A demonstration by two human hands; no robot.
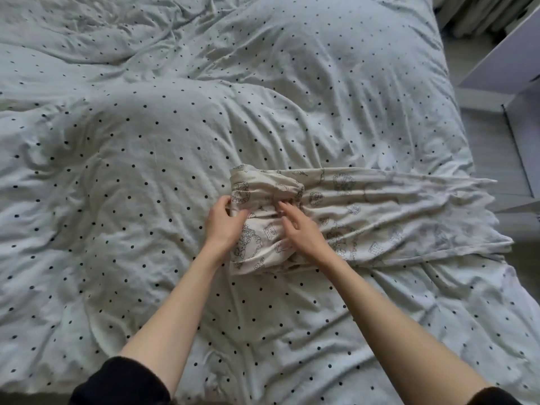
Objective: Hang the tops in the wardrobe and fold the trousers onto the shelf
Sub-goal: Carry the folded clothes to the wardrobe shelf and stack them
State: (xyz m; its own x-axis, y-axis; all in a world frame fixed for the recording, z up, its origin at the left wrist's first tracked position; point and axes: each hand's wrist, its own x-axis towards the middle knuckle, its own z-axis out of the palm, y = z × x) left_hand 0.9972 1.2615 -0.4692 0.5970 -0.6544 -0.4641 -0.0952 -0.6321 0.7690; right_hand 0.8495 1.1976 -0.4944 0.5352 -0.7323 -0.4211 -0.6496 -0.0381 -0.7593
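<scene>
One garment is all that shows on the spotted duvet (146, 171), so the task looks well along, though I cannot tell how many tops or trousers are already put away. Right of the duvet stands a white cabinet (508, 59), perhaps the wardrobe; its inside is out of view. The printed cream trousers (380, 211) lie across the duvet's near right part, their far end spread flat toward the duvet's right edge, their near end doubled over into a thick fold (263, 226) close to the duvet's middle. By my reading the folding is about half done: at least one more fold is left, then the carry to the shelf. The left hand (223, 226) grips the fold's left edge, thumb on top and fingers curled round it. The right hand (301, 229) rests on the fold with fingers straight and spread, pressing the cloth down.
</scene>
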